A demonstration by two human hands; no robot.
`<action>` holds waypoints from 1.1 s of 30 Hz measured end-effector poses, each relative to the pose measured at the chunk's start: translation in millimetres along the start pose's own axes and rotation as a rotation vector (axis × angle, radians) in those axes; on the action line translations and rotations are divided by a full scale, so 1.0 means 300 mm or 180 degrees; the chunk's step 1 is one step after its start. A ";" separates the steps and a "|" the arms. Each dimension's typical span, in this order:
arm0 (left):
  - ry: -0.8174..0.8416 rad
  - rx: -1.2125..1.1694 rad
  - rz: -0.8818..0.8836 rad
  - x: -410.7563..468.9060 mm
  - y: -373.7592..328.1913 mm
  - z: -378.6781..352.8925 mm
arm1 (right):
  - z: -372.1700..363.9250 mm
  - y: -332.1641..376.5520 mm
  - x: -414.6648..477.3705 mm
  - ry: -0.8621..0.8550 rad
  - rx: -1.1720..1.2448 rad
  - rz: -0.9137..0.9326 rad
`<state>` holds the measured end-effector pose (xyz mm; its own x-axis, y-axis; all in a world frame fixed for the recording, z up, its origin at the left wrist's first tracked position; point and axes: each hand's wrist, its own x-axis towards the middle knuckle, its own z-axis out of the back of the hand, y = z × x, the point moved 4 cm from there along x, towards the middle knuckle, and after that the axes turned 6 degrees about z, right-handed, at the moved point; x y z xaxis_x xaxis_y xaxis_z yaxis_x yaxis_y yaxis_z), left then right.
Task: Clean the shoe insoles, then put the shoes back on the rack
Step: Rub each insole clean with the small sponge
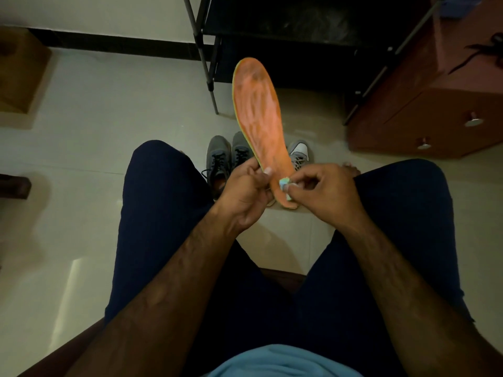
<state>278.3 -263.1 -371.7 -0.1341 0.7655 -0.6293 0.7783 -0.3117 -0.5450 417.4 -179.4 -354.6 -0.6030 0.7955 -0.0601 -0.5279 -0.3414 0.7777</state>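
Note:
An orange insole (258,110) with a yellow-green edge stands upright in front of me, toe end up. My left hand (245,189) grips its heel end from the left. My right hand (324,194) pinches a small pale wad of cloth (284,185) against the heel end of the insole. Two grey shoes with black laces (217,159) sit on the floor between my knees, partly hidden by my hands. A grey and white shoe (299,155) lies just right of the insole. The black shoe rack (299,36) stands beyond them.
A reddish-brown cabinet with round knobs (424,115) stands right of the rack. A brown box (19,72) sits at the far left on the pale tiled floor (109,131). My knees in dark trousers flank the shoes.

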 end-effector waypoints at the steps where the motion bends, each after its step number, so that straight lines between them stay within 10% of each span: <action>1: -0.0020 -0.0037 0.0022 0.002 -0.002 -0.001 | 0.014 -0.008 0.014 -0.0152 -0.0009 -0.0031; 18: -0.0165 -0.0127 -0.0068 0.005 -0.036 0.023 | -0.015 0.044 -0.034 -0.0113 -0.0010 0.0233; 33: -0.0021 0.0583 -0.0107 0.001 -0.003 -0.002 | 0.009 0.042 0.048 -0.0690 0.1444 -0.0114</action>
<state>277.9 -262.3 -371.2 -0.1626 0.7737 -0.6123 0.6487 -0.3838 -0.6572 403.6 -170.7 -344.0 -0.4257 0.9049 0.0021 -0.2038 -0.0982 0.9741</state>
